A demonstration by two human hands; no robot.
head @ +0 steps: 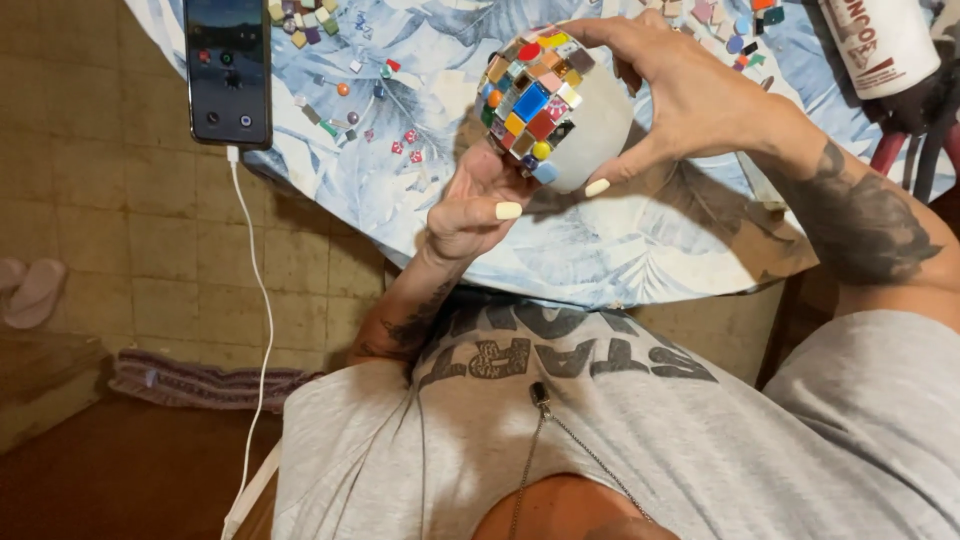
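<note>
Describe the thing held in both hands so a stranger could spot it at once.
Start at the round table with the pale blue leaf-print cloth. Above its near edge, the left hand and right hand hold a white rounded pot. Unlike the loose tiles scattered on the cloth, it is half covered with glued colourful mosaic squares.

I am at home, crafting at a table (640, 255) with a leaf-print cloth, loose mosaic tiles (400, 140) scattered on it, a charging phone (228, 70), worn floor tiles (150, 230) and slippers (30, 290) below.
</note>
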